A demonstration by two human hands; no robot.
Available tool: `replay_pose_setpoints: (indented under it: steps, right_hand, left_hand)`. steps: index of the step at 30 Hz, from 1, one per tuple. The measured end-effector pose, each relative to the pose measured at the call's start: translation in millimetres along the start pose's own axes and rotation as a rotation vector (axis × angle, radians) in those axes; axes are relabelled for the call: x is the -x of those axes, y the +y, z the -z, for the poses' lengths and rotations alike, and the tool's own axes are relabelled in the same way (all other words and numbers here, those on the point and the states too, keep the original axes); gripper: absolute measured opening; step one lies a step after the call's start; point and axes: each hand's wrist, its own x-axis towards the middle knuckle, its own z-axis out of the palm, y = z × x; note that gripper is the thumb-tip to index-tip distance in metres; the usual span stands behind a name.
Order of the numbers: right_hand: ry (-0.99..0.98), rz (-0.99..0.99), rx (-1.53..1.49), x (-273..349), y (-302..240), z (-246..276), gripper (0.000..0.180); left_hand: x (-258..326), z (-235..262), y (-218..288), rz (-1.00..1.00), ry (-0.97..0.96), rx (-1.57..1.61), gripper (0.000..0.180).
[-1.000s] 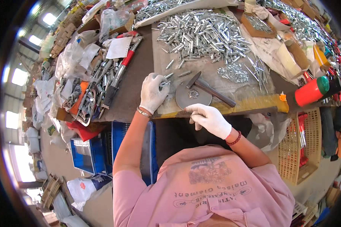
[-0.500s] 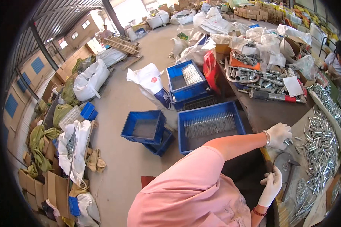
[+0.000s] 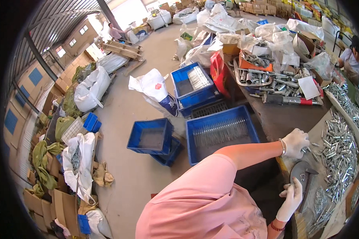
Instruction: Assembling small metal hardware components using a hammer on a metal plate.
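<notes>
My left hand (image 3: pixel 295 144), in a white glove, reaches over the bench with its fingers closed on a small silver metal piece (image 3: pixel 304 149). That hand is at the near edge of a heap of shiny cylindrical metal fasteners (image 3: pixel 338 159). Closer to my body, my right hand (image 3: pixel 290 200), also gloved, is beside a dark round plate (image 3: pixel 298 170) with a curved dark bar. Its fingers are bent, the fingertips close together at the plate's rim. Anything between them is too small to make out. Tiny ring-like parts lie on the plate.
A blue crate (image 3: pixel 223 149) holding rows of thin metal rods stands left of the bench. Other blue crates (image 3: pixel 150 137) are stacked on the floor. Metal tubes (image 3: pixel 275 83) and plastic bags cover the bench's far part. A co-worker (image 3: pixel 353 63) is across the bench.
My right hand has shifted slightly down and toward the right, its fingers more upright. The left has barely moved. The co-worker across the bench has shifted, and the view has tilted a little.
</notes>
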Motion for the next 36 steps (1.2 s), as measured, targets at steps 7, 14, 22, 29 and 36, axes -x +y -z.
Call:
replay_pose_setpoints:
  steps: [7,14,22,29,36]
  right_hand:
    - [0.204,0.066,0.178,-11,36,16,0.033]
    - [0.485,-0.057,0.109,9,36,-5,0.024]
    - [0.441,0.077,0.123,-18,16,-14,0.02]
    - [0.46,0.167,0.125,-5,22,-4,0.018]
    - [0.339,0.296,0.132,-1,19,3,0.019]
  left_hand:
    - [8,2,7,0.054,-0.001,0.047,0.023]
    - [-2,40,3,0.004,-0.131,0.136,0.012]
    - [-10,23,-18,0.035,-0.202,0.204,0.013]
    - [-6,31,3,-0.046,-0.264,0.24,0.008]
    - [-51,28,15,0.08,-0.31,0.371,0.028]
